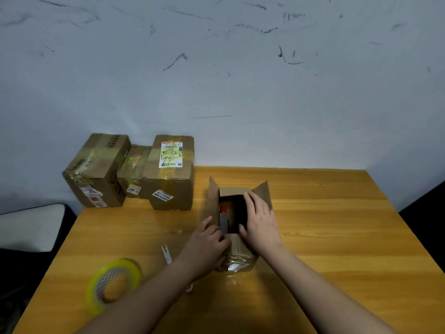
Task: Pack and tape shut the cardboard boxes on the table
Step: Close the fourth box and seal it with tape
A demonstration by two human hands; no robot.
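While the small cardboard box (237,220) at centre frame stands unsealed, I work its flaps: my left hand (207,239) curls its fingers over the near-left flap, and my right hand (258,219) lies flat, fingers straight, over the opening. A red-capped item (224,216) is already inside. Three taped boxes (134,169) at upper left look finished; folding and taping this one remain. The yellow tape roll (113,283) and small scissors (166,254) wait at lower left on the wooden surface (337,237), nothing blocking them.

Scuffed pale wall (240,80), perhaps plaster
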